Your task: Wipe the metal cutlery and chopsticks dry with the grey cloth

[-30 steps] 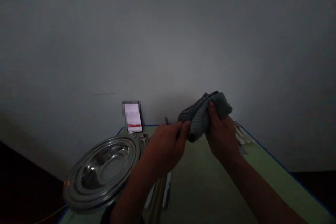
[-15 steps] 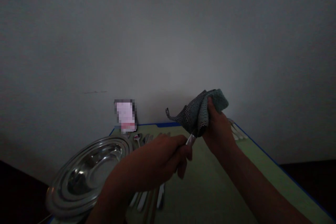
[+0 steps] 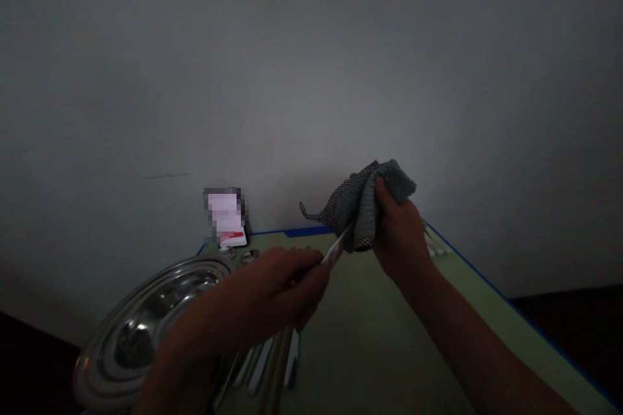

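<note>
My left hand (image 3: 287,285) is closed around the pale, shiny handle of a piece of cutlery (image 3: 335,253). Its far end runs into the folds of a grey-green cloth (image 3: 363,207) with a checked side and a small hanging loop, so which kind of cutlery it is stays hidden. Gripped in my right hand (image 3: 402,233), the cloth wraps around that end, thumb pressed on top. Both hands are above the green table mat. Below my left wrist lie several pieces of cutlery (image 3: 260,366) in a row, partly covered by my arm.
A wide, shiny metal basin (image 3: 90,363) stands at the left, partly behind my forearm. Against the wall leans a phone (image 3: 226,214) with a blurred screen. More light-coloured cutlery (image 3: 435,245) lies at the right, past my right hand. Blue edging (image 3: 479,262) borders the green mat.
My left hand has drawn back to the left, and more of the cutlery shows outside the cloth. The cloth and right hand have shifted slightly left. The view has also moved a little.
</note>
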`<state>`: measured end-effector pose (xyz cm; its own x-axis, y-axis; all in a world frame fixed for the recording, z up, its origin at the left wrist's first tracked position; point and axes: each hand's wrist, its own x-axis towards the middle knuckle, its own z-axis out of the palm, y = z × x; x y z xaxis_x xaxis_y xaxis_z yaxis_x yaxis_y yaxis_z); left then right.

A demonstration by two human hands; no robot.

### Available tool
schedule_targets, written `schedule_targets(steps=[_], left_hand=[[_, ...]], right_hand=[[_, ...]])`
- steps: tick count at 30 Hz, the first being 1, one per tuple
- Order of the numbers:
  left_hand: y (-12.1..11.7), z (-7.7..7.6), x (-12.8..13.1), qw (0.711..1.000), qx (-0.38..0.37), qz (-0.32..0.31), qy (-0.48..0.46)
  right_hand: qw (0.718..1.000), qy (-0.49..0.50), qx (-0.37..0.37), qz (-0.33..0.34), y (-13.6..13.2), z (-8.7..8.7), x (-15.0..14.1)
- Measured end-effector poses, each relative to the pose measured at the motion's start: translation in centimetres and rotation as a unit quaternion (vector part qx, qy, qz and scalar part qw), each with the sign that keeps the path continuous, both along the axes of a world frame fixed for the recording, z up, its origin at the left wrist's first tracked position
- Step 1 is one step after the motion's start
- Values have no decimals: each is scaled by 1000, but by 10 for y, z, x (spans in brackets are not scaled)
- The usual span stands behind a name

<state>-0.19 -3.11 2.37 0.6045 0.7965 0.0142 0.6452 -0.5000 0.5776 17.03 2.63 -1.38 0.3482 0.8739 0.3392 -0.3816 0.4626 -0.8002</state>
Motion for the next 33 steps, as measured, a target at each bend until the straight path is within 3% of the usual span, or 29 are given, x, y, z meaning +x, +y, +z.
schedule_targets(steps=[4,7,14,17,22,24,27,30,33], left_hand=[[7,4,-14,992,63,92,-58],[11,3,-12,982,94,131,-94],[11,-11,10,994,91,51,-39],[18,-17,10,994,95,44,-40],[28,-25,7,997,40,31,-51],[30,-25,3,998,21,35,-40],[31,-18,-7,997,21,76,-19],[28,-6,-17,974,142,175,-33],[22,3,-20,931,259,243,-80]], right_hand=[[992,-111,42,-44,4,0,15],[993,-105,43,-22,2,2,15],[995,92,-26,-8,-3,-4,-7],[994,76,-72,14,-4,-10,-13],[996,49,-50,50,-2,-12,-13],[998,-8,-48,40,-3,-9,-9],[978,-209,-25,-11,-5,-6,-2],[937,-350,19,-3,-7,-5,0],[911,-408,54,32,-10,-6,-4]])
